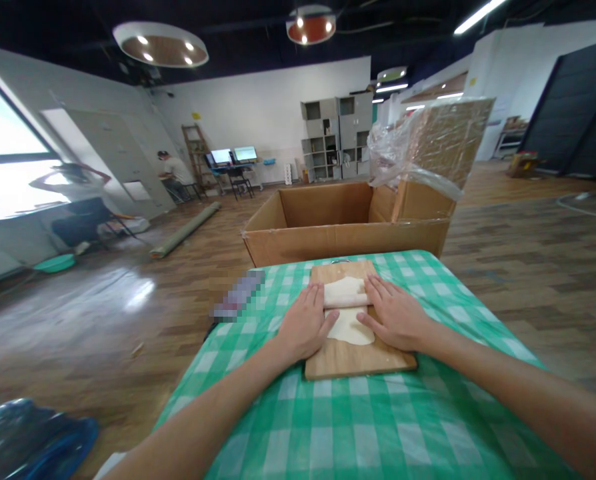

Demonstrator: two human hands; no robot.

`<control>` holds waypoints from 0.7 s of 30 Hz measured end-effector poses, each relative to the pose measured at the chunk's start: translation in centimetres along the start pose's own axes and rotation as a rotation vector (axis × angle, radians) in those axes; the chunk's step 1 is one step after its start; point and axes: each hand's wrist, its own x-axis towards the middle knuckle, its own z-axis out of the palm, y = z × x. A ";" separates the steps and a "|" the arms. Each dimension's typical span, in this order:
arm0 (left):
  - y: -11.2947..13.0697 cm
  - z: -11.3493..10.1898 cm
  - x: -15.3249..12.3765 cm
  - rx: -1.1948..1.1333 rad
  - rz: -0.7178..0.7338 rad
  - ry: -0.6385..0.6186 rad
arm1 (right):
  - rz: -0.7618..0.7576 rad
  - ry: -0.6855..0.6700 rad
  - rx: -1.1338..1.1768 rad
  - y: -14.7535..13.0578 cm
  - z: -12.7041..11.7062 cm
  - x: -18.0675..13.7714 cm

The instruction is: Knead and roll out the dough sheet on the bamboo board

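Note:
A pale rolling pin (pixel 347 299) lies crosswise over a flattened sheet of dough (pixel 351 328). The dough shows on both the near and far sides of the pin, on a wooden cutting board (pixel 361 366). My left hand (pixel 305 321) covers the pin's left end, fingers pointing forward and thumb on the near side. Over the right end rests my right hand (pixel 395 313), its fingers slightly spread and its thumb at the dough's near part. Both ends of the pin are hidden under my hands.
A green checked tablecloth (pixel 368 427) covers the table. Beyond its far edge stands a large open cardboard box (pixel 338 235). A blurred-out flat object (pixel 239 295) lies at the table's left edge. Blue plastic (pixel 33 440) is at lower left. Two people are in the background left.

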 end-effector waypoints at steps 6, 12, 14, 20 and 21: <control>1.4 -1.2 -2.5 0.019 0.036 -0.023 | -0.063 0.007 0.041 -1.1 -0.9 -2.6; 1.1 -1.0 -1.4 -0.005 -0.002 -0.032 | -0.051 -0.052 0.065 0.1 -0.7 -1.2; 0.4 -0.9 0.3 -0.004 -0.018 -0.080 | -0.038 -0.099 0.073 1.0 -0.5 0.5; -2.7 0.7 6.7 0.002 -0.066 -0.177 | -0.001 -0.237 0.140 4.3 1.4 6.5; -3.2 1.2 7.6 0.008 -0.067 -0.182 | -0.011 -0.247 0.135 4.9 1.9 7.3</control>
